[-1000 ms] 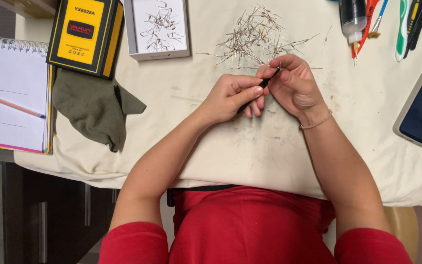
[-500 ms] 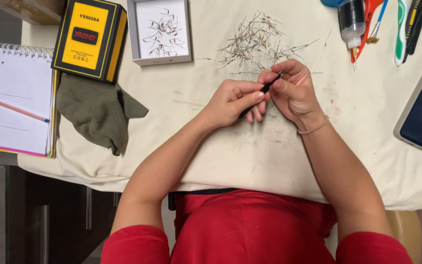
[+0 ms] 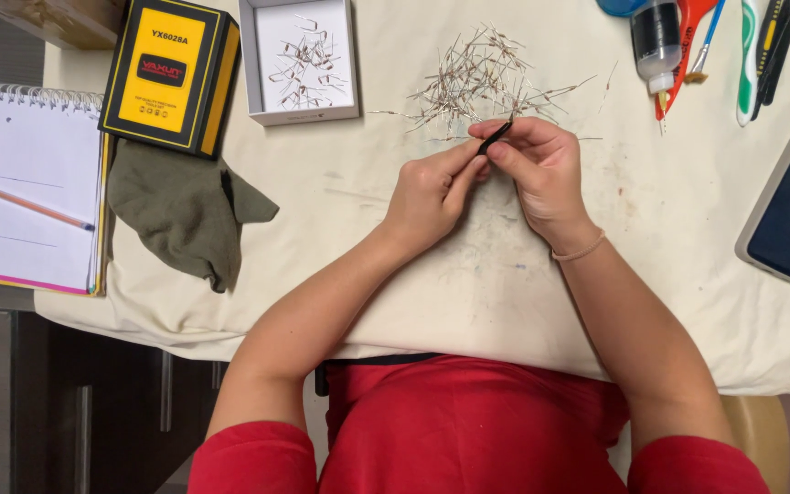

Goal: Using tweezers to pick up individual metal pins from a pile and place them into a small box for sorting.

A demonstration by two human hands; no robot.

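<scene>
Right hand (image 3: 546,174): a small black tool (image 3: 495,137) is pinched between thumb and forefinger, the other fingers curled loosely.
Left hand (image 3: 432,192): fingers are bunched together, the tips meeting the tool's lower end.
Tool's place: held over the cream cloth (image 3: 413,274), just beside the pile of wire-legged components (image 3: 477,78).

Since a second ago I have carried both hands up the cloth. My left hand (image 3: 432,187) and right hand (image 3: 541,169) now meet at the edge of the wire pile (image 3: 482,78), the thin black tool (image 3: 495,137) pinched between them.
</scene>
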